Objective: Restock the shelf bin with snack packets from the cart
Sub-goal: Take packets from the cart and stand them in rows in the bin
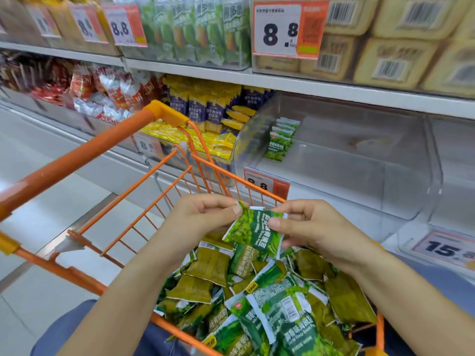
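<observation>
A green snack packet (253,231) with green peas printed on it is held between both hands above the orange cart (102,147). My left hand (203,219) pinches its upper left corner. My right hand (316,227) pinches its right edge with thumb and fingers. Below them the cart holds a heap of several similar green packets (270,299). The clear shelf bin (347,160) stands beyond the cart on the lower shelf, with a short row of the same packets (281,140) upright at its left side.
A price tag reading 8.8 (266,185) hangs on the bin's front. Left of it a bin holds yellow and blue packets (213,116), then red ones (102,93). Upper shelves carry green sticks (190,29) and beige packs (401,55). Another clear bin (457,176) sits at right.
</observation>
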Motion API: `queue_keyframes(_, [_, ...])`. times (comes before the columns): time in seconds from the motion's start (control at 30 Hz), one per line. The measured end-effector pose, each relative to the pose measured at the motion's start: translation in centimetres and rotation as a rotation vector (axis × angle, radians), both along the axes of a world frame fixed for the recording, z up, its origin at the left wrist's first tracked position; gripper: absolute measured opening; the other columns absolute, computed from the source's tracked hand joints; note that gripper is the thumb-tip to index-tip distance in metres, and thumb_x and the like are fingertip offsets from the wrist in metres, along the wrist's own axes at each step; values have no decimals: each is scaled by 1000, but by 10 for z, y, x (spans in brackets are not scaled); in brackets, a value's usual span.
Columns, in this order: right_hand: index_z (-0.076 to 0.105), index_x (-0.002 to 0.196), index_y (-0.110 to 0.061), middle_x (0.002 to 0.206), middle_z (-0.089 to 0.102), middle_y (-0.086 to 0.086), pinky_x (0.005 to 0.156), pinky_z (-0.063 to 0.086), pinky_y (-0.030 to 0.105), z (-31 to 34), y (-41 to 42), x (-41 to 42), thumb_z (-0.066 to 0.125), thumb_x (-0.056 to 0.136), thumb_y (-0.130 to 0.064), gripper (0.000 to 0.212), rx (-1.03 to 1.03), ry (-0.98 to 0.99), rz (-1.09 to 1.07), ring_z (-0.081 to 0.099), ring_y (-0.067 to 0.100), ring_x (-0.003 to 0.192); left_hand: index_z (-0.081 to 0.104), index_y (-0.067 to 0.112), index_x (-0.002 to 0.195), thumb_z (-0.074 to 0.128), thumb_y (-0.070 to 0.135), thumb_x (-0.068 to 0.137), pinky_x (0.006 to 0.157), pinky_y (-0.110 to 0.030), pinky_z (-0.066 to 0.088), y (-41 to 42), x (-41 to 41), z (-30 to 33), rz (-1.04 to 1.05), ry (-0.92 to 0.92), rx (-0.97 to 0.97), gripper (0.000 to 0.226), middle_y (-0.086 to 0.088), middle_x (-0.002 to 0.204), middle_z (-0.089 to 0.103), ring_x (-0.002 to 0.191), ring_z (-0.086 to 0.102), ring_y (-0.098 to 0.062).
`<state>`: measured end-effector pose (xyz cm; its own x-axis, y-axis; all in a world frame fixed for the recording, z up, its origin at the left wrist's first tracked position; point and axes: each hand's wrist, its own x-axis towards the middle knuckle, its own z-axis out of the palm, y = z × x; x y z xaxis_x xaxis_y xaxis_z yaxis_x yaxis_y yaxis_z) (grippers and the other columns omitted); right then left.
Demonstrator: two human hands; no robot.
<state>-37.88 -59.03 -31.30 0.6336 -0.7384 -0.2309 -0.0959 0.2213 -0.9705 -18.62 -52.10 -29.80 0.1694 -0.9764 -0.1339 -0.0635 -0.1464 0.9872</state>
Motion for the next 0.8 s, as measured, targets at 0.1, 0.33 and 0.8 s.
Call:
queue_keyframes(0.1, [67,78,-9,63,69,0,52,49,16,4,1,-2,75,64,-16,18,-97,-6,-108,65,9,55,75,14,86,64,11,87,73,-23,58,-3,-2,4,85,-17,6,11,-4,82,76,79,73,-14])
queue_keyframes(0.33, [70,89,-20,52,52,-11,51,35,18,10,-8,-14,71,81,-25,10,-466,239,7,45,3,49,64,30,115,74,31,73,80,-19,54,-7,-14,10,-300,-207,102,43,6,109,70,92,69,-8])
queue_keyframes(0.8, [69,104,-14,99,74,6,70,57,26,23,-26,-6,70,68,-31,40,119,-173,-252,70,15,84,65,7,88,76,17,70,62,-20,54,-47,-42,1,116,212,-86,23,-3,68,64,65,66,-13])
